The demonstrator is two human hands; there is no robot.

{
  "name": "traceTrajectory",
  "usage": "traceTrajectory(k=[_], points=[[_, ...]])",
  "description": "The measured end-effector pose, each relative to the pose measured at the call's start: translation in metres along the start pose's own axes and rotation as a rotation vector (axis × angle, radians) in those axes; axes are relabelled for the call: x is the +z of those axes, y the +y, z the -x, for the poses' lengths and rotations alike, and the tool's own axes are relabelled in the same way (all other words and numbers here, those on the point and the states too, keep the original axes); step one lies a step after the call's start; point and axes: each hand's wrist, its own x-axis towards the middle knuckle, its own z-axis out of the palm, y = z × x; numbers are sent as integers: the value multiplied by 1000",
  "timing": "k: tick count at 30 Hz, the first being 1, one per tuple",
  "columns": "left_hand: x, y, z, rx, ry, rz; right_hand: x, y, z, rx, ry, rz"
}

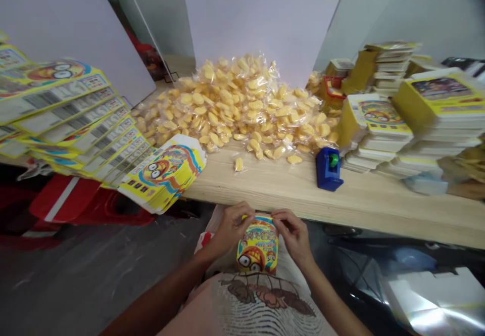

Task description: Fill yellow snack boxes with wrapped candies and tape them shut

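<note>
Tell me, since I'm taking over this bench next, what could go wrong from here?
The printed carton pinched between the left hand and right hand sits off the wooden bench, so it might drop or crease. The fanned stack of flat cartons overhangs the bench edge and could slide off. The stray wrapped yellow snack lying apart from the pile could be missed.

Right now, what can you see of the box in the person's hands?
The small paperboard box is printed in yellow with multicoloured bands and lettering, and has a cartoon face with round eyes near its lower end. It stands roughly upright, its top end held between the left hand and right hand, whose fingers hide part of it.
</note>
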Motion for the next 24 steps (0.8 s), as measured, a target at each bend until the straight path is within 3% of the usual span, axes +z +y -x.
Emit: traceTrajectory(k=[3, 5, 7, 10, 13, 17, 24], points=[[8, 0, 4, -177, 101, 186, -3, 4, -2, 15, 46, -3], [12, -3, 1, -346, 117, 393, -23, 9, -13, 5, 190, 48], [14, -6, -8, -448, 95, 545, -58, 12, -32, -48, 453, 164], [14, -3, -28, -459, 101, 606, -121, 15, -68, -56, 794, 337], [8, 5, -50, -397, 67, 586, -163, 23, -101, 69, 786, 365], [-4, 8, -70, -367, 15, 514, -171, 35, -127, 105, 717, 337], [-22, 4, -85, -383, 10, 397, -153, 49, -125, 24, 868, 230]])
